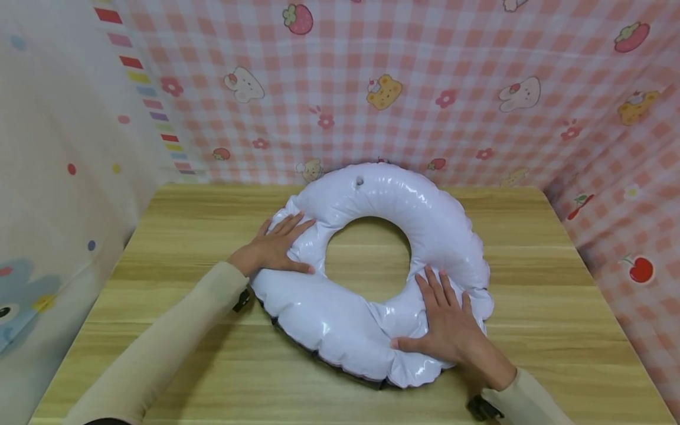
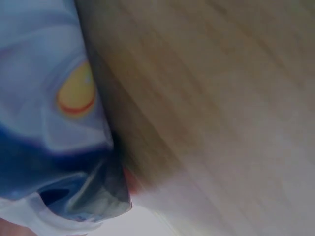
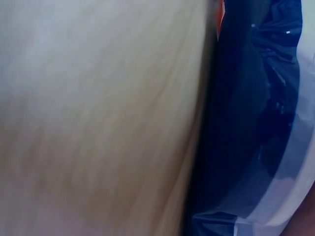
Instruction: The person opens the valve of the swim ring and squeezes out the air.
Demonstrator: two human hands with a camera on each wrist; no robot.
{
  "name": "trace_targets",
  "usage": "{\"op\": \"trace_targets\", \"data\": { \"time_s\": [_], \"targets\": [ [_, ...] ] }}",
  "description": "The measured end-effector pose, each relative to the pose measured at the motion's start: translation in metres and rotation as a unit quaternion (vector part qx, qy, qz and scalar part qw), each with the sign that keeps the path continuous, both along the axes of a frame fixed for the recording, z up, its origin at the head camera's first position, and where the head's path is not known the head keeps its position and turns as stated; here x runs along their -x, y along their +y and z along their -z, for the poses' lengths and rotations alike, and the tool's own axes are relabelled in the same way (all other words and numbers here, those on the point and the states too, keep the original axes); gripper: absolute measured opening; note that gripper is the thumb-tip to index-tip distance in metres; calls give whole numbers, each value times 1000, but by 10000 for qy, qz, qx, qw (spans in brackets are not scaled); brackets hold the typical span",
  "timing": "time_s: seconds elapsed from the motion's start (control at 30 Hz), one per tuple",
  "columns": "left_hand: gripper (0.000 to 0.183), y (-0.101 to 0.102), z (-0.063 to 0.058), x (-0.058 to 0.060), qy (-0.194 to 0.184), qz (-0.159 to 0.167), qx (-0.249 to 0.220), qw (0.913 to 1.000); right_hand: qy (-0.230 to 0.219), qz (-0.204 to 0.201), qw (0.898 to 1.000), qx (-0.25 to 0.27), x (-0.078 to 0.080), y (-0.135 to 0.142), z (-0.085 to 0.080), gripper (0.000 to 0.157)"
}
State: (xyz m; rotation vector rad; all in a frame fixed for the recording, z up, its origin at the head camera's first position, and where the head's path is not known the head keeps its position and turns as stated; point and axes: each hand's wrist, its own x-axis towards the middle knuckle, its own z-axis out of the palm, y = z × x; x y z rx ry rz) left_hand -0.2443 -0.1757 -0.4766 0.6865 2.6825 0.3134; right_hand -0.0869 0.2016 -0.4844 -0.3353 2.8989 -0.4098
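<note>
A white inflatable swim ring [image 1: 446,227] lies flat on the wooden table, puffed up but dented under both hands. Near its far edge is a small valve [image 1: 359,181]. My left hand [image 1: 276,243] presses on the ring's left side with fingers spread. On the near right part rests my right hand [image 1: 451,327], its fingers spread too. In the left wrist view the ring's underside [image 2: 39,93] shows a yellow oval print and dark blue areas. The right wrist view shows a dark blue band [image 3: 241,128] along its side.
The wooden table [image 1: 175,248] spreads around the ring. A pink checked cloth [image 1: 340,77] with cartoon prints hangs behind it and continues on the right [image 1: 627,224]. On the left hangs a pale printed cloth [image 1: 64,118].
</note>
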Motion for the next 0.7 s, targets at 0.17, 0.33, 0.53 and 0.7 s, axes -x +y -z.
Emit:
{"op": "trace_targets", "data": {
  "time_s": [0.17, 0.33, 0.53, 0.7],
  "targets": [
    [115, 2, -2, -1, -14, -52, 91, 9999, 57, -11, 10000, 5, -1, -2, -1, 136],
    [115, 2, -3, 0, 3, -77, 152, 9999, 30, -26, 10000, -8, 1, -3, -2, 135],
    [114, 2, -4, -1, 3, -66, 170, 9998, -109, -51, 9999, -40, 2, -4, -2, 135],
    [115, 3, -5, 0, -1, -75, 175, 9998, -163, -76, 9998, -66, 3, -3, -1, 135]
  ]
}}
